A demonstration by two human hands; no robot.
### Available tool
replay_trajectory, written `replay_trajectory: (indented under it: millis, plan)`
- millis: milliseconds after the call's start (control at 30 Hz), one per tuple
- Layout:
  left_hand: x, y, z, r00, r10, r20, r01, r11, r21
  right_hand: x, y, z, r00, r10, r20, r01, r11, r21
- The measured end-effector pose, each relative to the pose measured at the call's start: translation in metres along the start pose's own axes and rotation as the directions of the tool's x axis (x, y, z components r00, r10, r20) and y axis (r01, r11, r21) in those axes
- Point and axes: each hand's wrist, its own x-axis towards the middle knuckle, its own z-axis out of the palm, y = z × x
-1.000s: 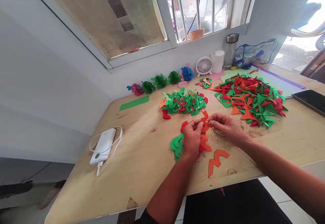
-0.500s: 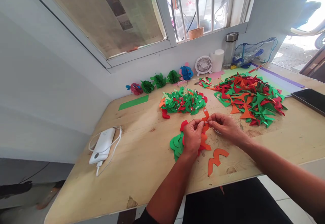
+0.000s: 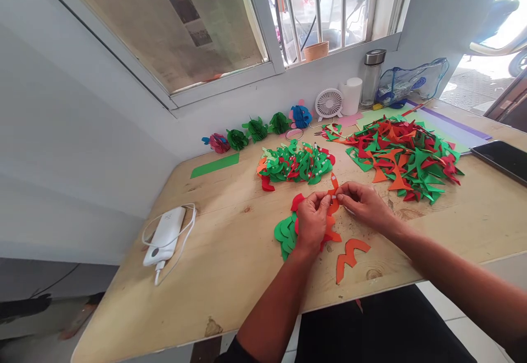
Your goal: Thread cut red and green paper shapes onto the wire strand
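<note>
Between my two hands is an orange paper cutout (image 3: 334, 180) with small white patches on it. My left hand (image 3: 313, 217) pinches its left side between thumb and fingers. On the other side, the fingertips of my right hand (image 3: 362, 202) close on the same cutout at a white patch. Green paper cutouts (image 3: 285, 234) lie partly under my left hand, with red and orange pieces beside them. Nearer to me, a wavy orange cutout (image 3: 349, 256) rests flat on the table. Beyond my hands sits a pile of green and red cutouts (image 3: 298, 164) with white patches.
A large heap of paper scraps (image 3: 407, 157) covers the right side, near a phone (image 3: 504, 160). At left lies a white power bank (image 3: 167, 234) with its cable. Folded-paper figures (image 3: 256, 128), a small fan (image 3: 328, 104) and a glass bottle (image 3: 373, 80) stand along the wall.
My hands stay at nearly the same spot on the orange cutout, with the right fingertips shifted very slightly. The whole view has moved a little; the things on the table look unchanged.
</note>
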Motion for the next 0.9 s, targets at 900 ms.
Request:
replay_trajectory:
  millis: [900]
  plan:
    - [-0.0044, 0.0085, 0.0009, 0.996, -0.078, -0.045, 0.074, 0.994, -0.085, 0.0018, -0.0009, -0.0022, 0.983, 0.181, -0.003, -0.178, 0.971, 0.161]
